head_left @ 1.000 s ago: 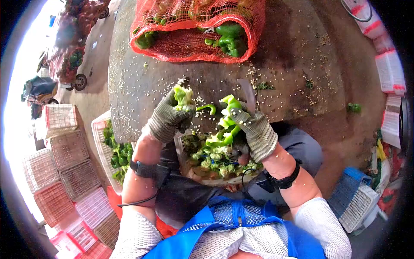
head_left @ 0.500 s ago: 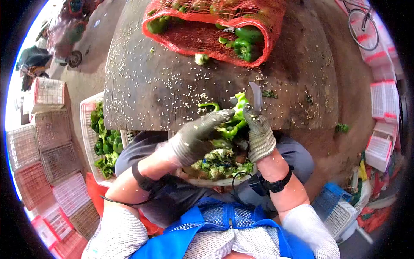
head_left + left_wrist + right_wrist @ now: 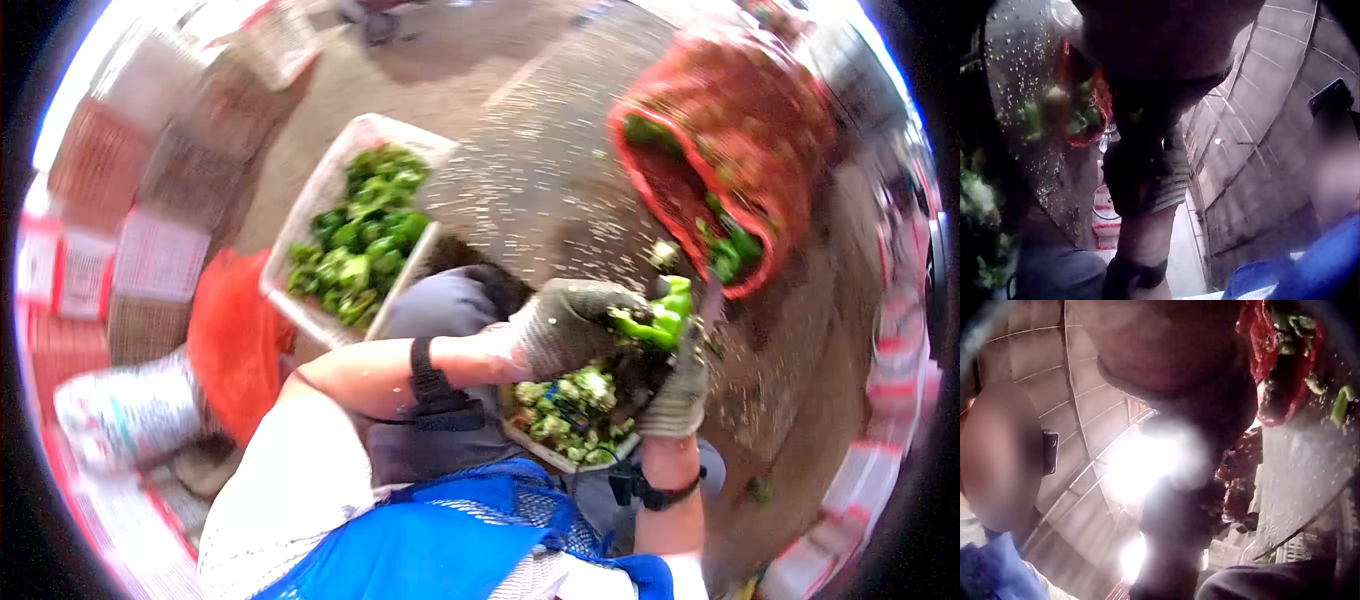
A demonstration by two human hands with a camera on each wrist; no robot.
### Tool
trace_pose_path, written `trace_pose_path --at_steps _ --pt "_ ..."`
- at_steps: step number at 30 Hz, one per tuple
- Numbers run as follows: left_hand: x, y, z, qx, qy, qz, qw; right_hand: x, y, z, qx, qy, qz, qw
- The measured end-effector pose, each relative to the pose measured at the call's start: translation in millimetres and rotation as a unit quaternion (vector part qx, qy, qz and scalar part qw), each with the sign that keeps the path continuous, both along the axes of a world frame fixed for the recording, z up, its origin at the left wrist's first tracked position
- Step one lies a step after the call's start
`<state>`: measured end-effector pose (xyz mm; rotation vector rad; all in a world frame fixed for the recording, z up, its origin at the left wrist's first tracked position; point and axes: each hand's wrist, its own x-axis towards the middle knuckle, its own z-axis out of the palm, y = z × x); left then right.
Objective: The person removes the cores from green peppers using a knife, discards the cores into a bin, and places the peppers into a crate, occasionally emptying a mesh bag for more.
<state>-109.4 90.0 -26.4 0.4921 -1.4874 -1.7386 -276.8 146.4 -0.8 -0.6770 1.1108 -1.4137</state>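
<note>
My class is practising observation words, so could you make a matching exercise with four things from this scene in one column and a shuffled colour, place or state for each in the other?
Column 1
1. mesh sack
2. larger crate
3. pepper piece
4. vest

Column 2
A. bright blue
B. between left hand and right hand
C. red, with its mouth open
D. white, holding green peppers

Pairs: 1-C, 2-D, 3-B, 4-A

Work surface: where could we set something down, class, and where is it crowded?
The broad stretch of work surface between the white crate and the red mesh bag carries only scattered seeds. It is crowded below the bag's mouth: a pale scrap, then left hand and right hand at a green pepper piece.
</note>
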Motion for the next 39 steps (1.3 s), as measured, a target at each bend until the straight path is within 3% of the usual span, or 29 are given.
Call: trace_pose_path --at_steps 1,3,6,8,10,11,15,17,18,20,21,24,26,27,29,30,31,33,34,36,37,39 --pt "16.0 3.9 10.6 -0.054 -0.068 0.034 0.996 9.4 0.3 4.7 0.016 -0.005 0.036 0.999" --pt "42.5 24.0 11.4 0.122 0.07 0.113 0.984 29.8 -2.1 15.5 0.047 -0.011 0.109 0.993" --pt "103.6 48.7 24.3 0.157 0.111 0.253 0.948 83.7 -14.4 34.7 0.021 0.021 0.209 0.977" --pt "146.8 61.1 11.3 0.044 -0.011 0.385 0.922 122.4 -19.4 42.5 0.01 0.029 0.277 0.96" --pt "187.2 74.0 14.3 0.064 -0.048 0.489 0.869 151.9 -20.4 51.1 0.042 -0.007 0.331 0.943" --pt "206.2 80.8 16.2 0.22 0.101 0.487 0.839 164.8 -22.1 46.2 0.04 -0.022 0.329 0.943" --pt "301.0 73.4 -83.3 0.217 -0.01 0.604 0.767 167.9 -27.8 45.2 0.049 0.012 0.324 0.945" --pt "334.1 64.2 -128.3 0.223 -0.203 0.564 0.768 152.9 -27.6 38.4 0.064 -0.027 0.306 0.949" --pt "326.9 59.4 -94.1 0.281 -0.25 0.554 0.743 143.3 -27.4 34.5 0.051 -0.04 0.309 0.949" --pt "300.5 31.8 -51.4 0.275 -0.325 0.502 0.753 109.4 -23.4 22.7 -0.044 0.013 0.281 0.959" --pt "290.6 22.2 -54.4 0.22 -0.35 0.464 0.784 95.6 -15.2 36.3 0.018 0.02 0.252 0.967" --pt "266.4 -10.3 -67.3 0.039 -0.383 0.37 0.846 54.3 -2.8 30.3 0.056 0.033 0.185 0.981" --pt "219.1 -34.6 -43.2 -0.11 -0.357 0.33 0.867 33.0 5.8 20.6 0.109 0.021 0.148 0.983" --pt "173.4 -34.0 -7.4 0.0 -0.251 0.264 0.931 20.7 10.5 17.9 0.085 0.032 0.127 0.988" --pt "118.7 -46.4 3.3 -0.1 -0.268 0.092 0.954 -2.7 17.7 10.2 0.046 0.048 0.095 0.993" --pt "83.5 -49.6 -7.1 0.006 -0.157 0.04 0.987 -11.2 20.3 20.8 0.061 0.06 0.06 0.995" --pt "45.0 -51.6 -26.2 0.097 -0.105 0.005 0.99 -32.7 20.8 1.1 0.082 -0.01 0.056 0.995" --pt "-25.3 -54.9 -63.3 0.266 -0.064 -0.034 0.961 -59.0 26.7 -6.0 0.099 -0.039 -0.006 0.994" --pt "-51.3 -59.6 -97.1 0.174 -0.104 -0.027 0.979 -70.9 33.7 -7.6 0.084 -0.055 -0.033 0.994" --pt "-93.6 -75.3 -164.5 0.156 -0.166 -0.001 0.974 -91.9 42.7 -6.6 0.103 -0.039 -0.061 0.992" --pt "-106.9 -82.8 -180.3 0.07 -0.25 0.001 0.966 -99.2 48.6 -4.5 0.102 -0.057 -0.075 0.99" --pt "-133.4 -97.2 -210.4 -0.107 -0.415 0.012 0.903 -112.4 59.3 -8.1 0.094 -0.048 -0.089 0.99"
